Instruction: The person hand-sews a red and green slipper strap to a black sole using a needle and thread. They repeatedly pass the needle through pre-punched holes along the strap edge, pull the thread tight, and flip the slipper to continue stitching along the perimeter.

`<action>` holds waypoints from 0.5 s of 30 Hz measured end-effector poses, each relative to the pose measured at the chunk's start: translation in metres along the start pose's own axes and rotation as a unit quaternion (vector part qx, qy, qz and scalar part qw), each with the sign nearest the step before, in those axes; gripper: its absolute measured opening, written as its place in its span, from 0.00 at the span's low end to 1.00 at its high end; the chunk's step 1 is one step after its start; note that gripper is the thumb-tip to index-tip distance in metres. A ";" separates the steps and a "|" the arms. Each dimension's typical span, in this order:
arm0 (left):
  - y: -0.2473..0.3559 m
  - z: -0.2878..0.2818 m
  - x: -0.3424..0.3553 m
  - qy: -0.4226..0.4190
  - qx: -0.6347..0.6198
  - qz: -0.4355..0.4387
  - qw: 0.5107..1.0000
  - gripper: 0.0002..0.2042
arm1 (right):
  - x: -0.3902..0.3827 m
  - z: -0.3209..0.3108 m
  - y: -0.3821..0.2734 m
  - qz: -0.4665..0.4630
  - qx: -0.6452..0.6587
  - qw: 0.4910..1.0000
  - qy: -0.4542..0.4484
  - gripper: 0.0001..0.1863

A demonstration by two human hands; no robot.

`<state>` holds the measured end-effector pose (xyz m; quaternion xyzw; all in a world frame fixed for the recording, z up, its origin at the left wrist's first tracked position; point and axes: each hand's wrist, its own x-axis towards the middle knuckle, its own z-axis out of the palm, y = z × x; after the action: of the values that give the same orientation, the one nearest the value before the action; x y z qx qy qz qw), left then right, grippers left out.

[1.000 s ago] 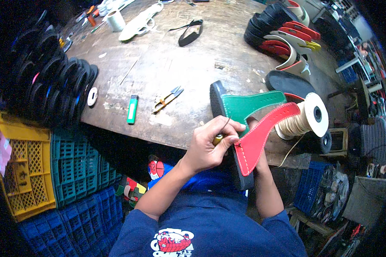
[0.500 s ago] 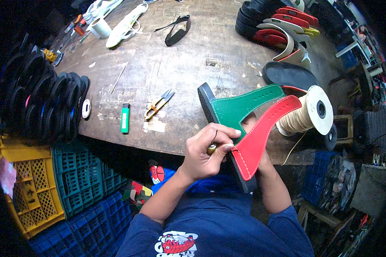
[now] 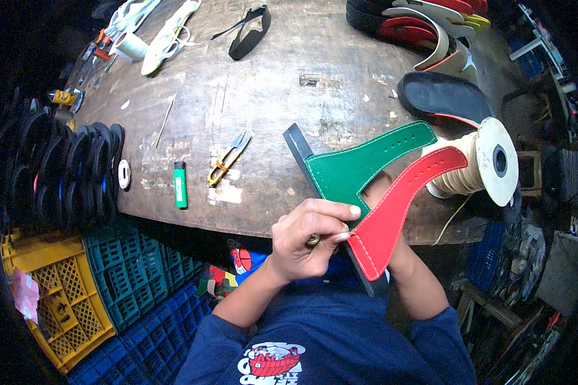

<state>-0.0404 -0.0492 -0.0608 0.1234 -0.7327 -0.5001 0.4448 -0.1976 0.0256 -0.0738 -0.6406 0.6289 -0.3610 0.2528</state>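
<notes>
Held in front of me is a sandal with a dark sole (image 3: 297, 142) seen on edge, a green strap (image 3: 359, 162) and a red strap (image 3: 392, 221), both with white stitching and a row of holes. My left hand (image 3: 308, 234) is closed at the seam where the straps meet the sole. An awl-like tool (image 3: 313, 240) sits in its fist; only a brass-coloured end shows. A pale bit, perhaps thread, shows by the thumb tip. My right hand (image 3: 377, 187) grips the sandal from behind, mostly hidden by the red strap.
A spool of cream cord (image 3: 459, 163) stands close to the right. Thread snips (image 3: 228, 160), a green lighter (image 3: 180, 186) and a white oval piece (image 3: 124, 174) lie on the wooden table (image 3: 257, 96). Black soles (image 3: 74, 173) are stacked left, above plastic crates (image 3: 64, 301); another sole (image 3: 440, 96) lies right.
The view has shifted a little. The sandal's straps sit slightly farther right, nearer the spool. My left hand's fingers have shifted slightly at the seam, and both hands keep their hold.
</notes>
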 end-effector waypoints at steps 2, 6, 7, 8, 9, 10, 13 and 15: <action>-0.001 0.000 0.001 -0.005 0.009 0.009 1.000 0.05 | 0.005 -0.003 -0.003 0.016 0.011 0.999 0.032 0.18; -0.002 0.002 0.002 -0.007 0.026 0.018 0.999 0.06 | 0.011 -0.002 -0.004 0.028 0.027 0.999 0.019 0.19; -0.002 0.002 0.002 -0.007 0.032 0.020 0.999 0.06 | 0.012 0.000 -0.004 0.022 0.031 0.999 0.037 0.19; -0.001 0.002 0.002 -0.007 0.036 0.020 0.999 0.06 | 0.012 0.001 -0.004 0.032 0.047 0.998 0.040 0.19; -0.001 0.002 0.002 -0.007 0.039 0.019 0.999 0.06 | 0.012 0.003 -0.003 0.018 0.034 0.998 0.048 0.19; 0.000 0.002 0.002 -0.008 0.044 0.020 0.999 0.06 | 0.011 0.005 -0.001 0.020 0.033 0.998 0.041 0.19; 0.002 0.001 0.002 -0.012 0.056 0.016 0.998 0.06 | 0.007 0.009 0.003 -0.012 -0.015 0.998 0.056 0.18; 0.002 0.001 0.001 -0.012 0.053 0.022 0.998 0.07 | 0.003 0.010 0.005 -0.002 -0.008 0.999 0.049 0.17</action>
<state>-0.0409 -0.0480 -0.0586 0.1251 -0.7661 -0.4520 0.4396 -0.1927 0.0207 -0.0834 -0.6249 0.6422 -0.3878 0.2160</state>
